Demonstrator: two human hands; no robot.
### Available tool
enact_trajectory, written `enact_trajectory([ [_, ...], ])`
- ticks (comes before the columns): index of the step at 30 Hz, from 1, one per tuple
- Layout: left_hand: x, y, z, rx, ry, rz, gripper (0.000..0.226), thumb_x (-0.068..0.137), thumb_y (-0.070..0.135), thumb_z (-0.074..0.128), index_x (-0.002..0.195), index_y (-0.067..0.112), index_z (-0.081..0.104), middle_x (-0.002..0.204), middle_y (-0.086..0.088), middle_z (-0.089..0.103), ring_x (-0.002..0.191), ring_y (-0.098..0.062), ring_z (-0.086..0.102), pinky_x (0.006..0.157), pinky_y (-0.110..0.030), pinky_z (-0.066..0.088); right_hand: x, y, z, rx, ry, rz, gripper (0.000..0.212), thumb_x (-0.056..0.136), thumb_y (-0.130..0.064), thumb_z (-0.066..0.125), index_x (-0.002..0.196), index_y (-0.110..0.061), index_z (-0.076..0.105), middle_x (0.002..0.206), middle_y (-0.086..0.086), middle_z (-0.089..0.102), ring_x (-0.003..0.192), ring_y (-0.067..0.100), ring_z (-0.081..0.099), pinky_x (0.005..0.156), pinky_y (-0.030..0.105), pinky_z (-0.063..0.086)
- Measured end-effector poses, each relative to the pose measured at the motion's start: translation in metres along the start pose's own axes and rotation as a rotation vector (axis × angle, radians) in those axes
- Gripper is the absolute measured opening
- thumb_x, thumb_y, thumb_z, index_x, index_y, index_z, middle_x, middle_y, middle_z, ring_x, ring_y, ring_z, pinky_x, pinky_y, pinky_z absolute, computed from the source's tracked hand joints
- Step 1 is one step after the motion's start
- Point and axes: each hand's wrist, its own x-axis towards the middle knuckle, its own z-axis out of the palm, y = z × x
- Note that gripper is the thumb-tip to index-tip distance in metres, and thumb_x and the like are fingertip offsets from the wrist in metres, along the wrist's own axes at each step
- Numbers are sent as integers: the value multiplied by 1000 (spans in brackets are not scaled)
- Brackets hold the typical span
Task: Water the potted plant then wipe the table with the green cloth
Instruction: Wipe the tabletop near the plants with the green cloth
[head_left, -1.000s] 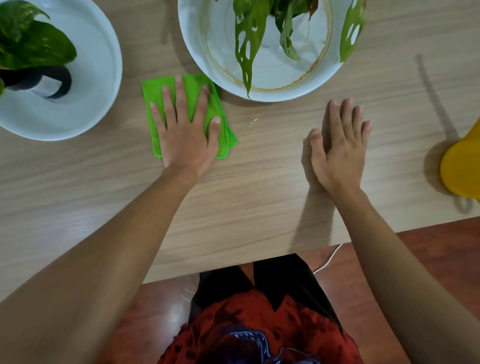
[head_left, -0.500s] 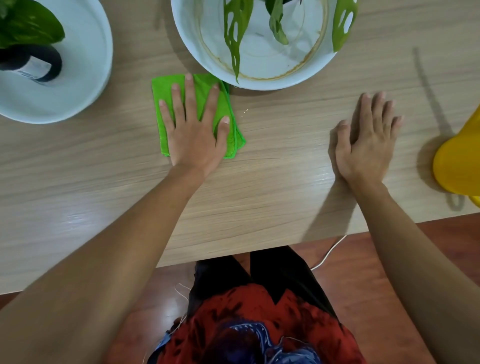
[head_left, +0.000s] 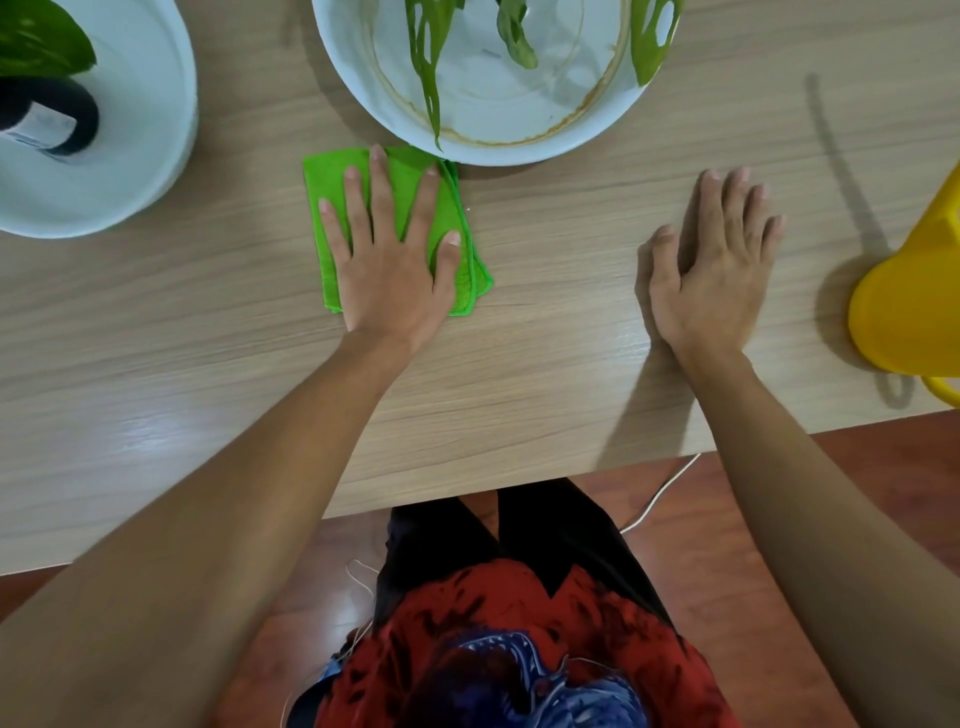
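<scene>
The green cloth (head_left: 327, 179) lies folded on the wooden table (head_left: 519, 384), just in front of a big white dish (head_left: 358, 104) that holds the potted plant, whose holed green leaves (head_left: 428, 67) hang over it. My left hand (head_left: 389, 270) presses flat on the cloth with fingers spread, covering most of it. My right hand (head_left: 711, 275) rests flat and empty on the bare table to the right. A yellow watering can (head_left: 904, 312) stands at the right edge, a little apart from my right hand.
A second white dish (head_left: 135, 171) at the far left holds a black pot (head_left: 62, 124) with a broad green leaf. The table's front edge runs close to my body. A thin white cable (head_left: 660, 493) lies on the red-brown floor below.
My left hand has slid the cloth slightly rightward along the front of the big dish. My right hand shifted right toward the watering can, then stayed flat on the table.
</scene>
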Motion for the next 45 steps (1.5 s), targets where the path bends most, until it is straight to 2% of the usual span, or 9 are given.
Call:
enact_trajectory([
  [28, -13, 55, 7, -5, -15, 52, 63, 103, 55, 15, 162, 34, 7, 169, -15, 1, 155, -38, -1, 123, -60, -1, -1, 6, 4, 53, 59, -18, 60, 103, -44, 31, 156, -17, 29, 163, 9, 26, 153, 28, 17, 125, 46, 10],
  [41, -10, 110, 12, -8, -6, 163, 64, 103, 57, 20, 162, 34, 13, 168, -18, 9, 155, -40, 4, 122, -63, 1, 9, 18, -4, 268, 58, -21, 51, 103, -33, 33, 149, -14, 44, 159, 13, 33, 151, 28, 21, 125, 43, 12],
  [45, -4, 137, 14, -8, -15, 196, 64, 103, 57, 21, 162, 34, 12, 169, -16, 3, 155, -39, 2, 123, -61, 1, 35, 42, -9, 245, 101, 41, 51, 104, -35, 31, 147, -14, 48, 159, 14, 33, 151, 32, 20, 124, 50, 10],
])
